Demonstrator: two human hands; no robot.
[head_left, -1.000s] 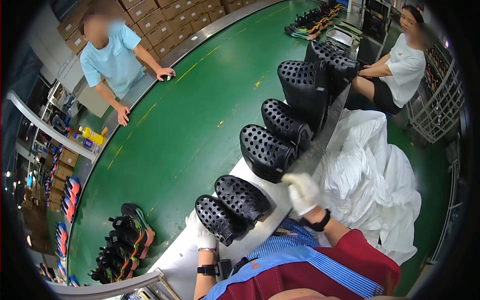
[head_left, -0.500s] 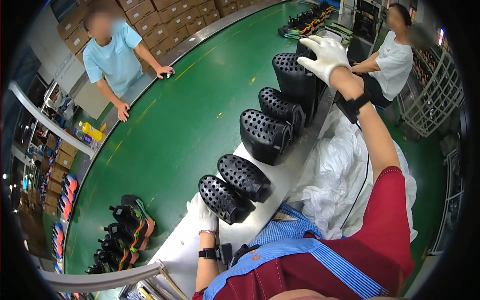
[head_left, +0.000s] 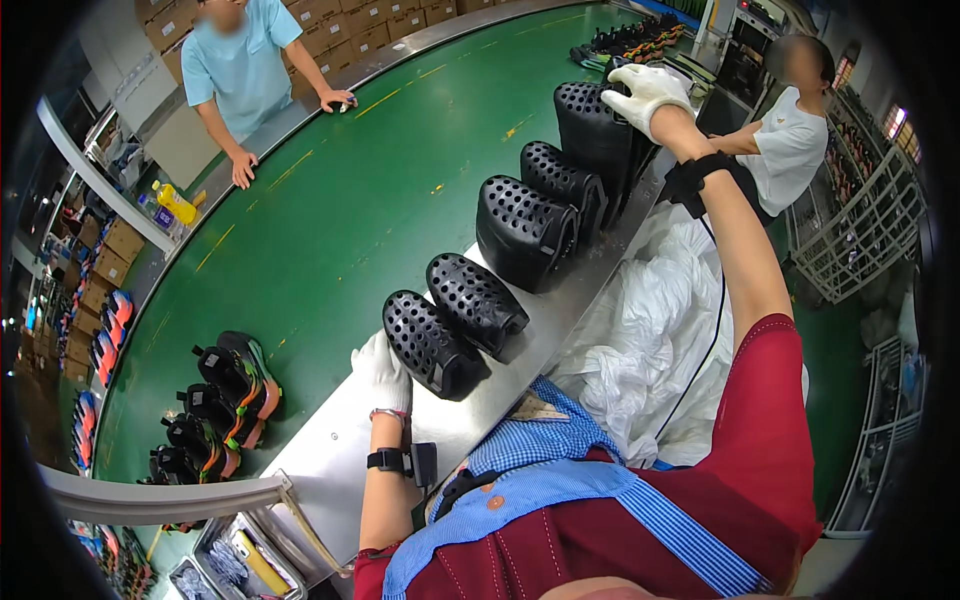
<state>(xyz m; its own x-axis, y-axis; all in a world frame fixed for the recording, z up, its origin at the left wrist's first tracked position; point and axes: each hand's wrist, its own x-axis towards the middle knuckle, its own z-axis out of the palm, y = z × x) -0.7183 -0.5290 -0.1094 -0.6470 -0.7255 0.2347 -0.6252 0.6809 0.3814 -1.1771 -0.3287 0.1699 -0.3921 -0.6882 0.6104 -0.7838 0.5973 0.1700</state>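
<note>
Two black perforated shoe trees [head_left: 430,335] [head_left: 475,298] lie side by side on the pale metal table edge in front of me. My left hand [head_left: 380,372], in a white glove, rests beside the nearer one with its fingers extended. Farther along stand a nested stack of black shoe trees [head_left: 520,225] and a smaller one [head_left: 562,185]. At the far end is another stack [head_left: 590,115]. My gloved right hand [head_left: 648,98] is on top of that stack, its thumb and fingers bent around a black shoe tree whose shape is partly hidden.
The green conveyor belt [head_left: 330,250] curves past the table. Black sports shoes [head_left: 235,385] sit on it at the left, with more shoes [head_left: 635,40] at the far end. White plastic sheeting [head_left: 650,330] hangs beside me. One person [head_left: 240,70] stands across; another [head_left: 785,135] sits at the right.
My right hand has lowered, and its spread fingers have bent around the top of the far stack. My left hand stays beside the near shoe tree. The view has shifted slightly.
</note>
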